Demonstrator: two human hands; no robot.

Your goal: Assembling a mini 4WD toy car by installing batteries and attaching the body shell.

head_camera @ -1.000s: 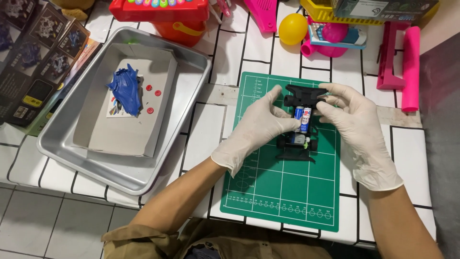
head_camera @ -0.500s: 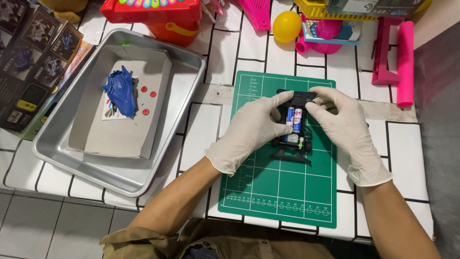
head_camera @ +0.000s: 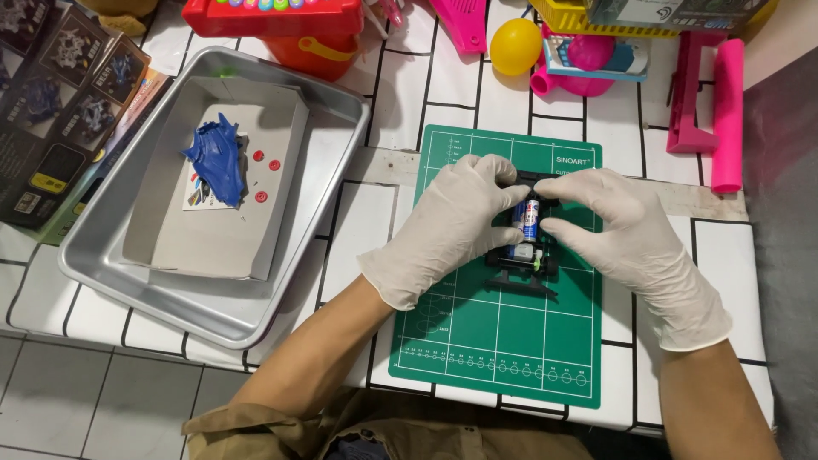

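The white-tiled bench (head_camera: 400, 94) carries everything. Toward its left edge sits a large metal tray (head_camera: 111, 281), and inside it lies an opened grey cardboard box (head_camera: 221, 238) with a blue moulded car shell (head_camera: 217, 162) and a few small red round parts (head_camera: 262, 179) on it. Dark printed boxes (head_camera: 51, 94) lie at the far left edge. Along the far edge stand a red toy bucket (head_camera: 290, 21), a yellow ball (head_camera: 515, 45) and pink plastic toys (head_camera: 707, 94).

Near the front edge, right of the tray, lies a green cutting mat (head_camera: 503, 341). On its far half rests a small black toy car chassis (head_camera: 527, 251) with batteries (head_camera: 530, 223) seated in it.

Both gloved hands meet over the chassis. The left hand (head_camera: 452, 226) is curled against its left side, fingertips on the top end. The right hand (head_camera: 622, 234) presses thumb and fingers onto the batteries and the far end, closed on the chassis.
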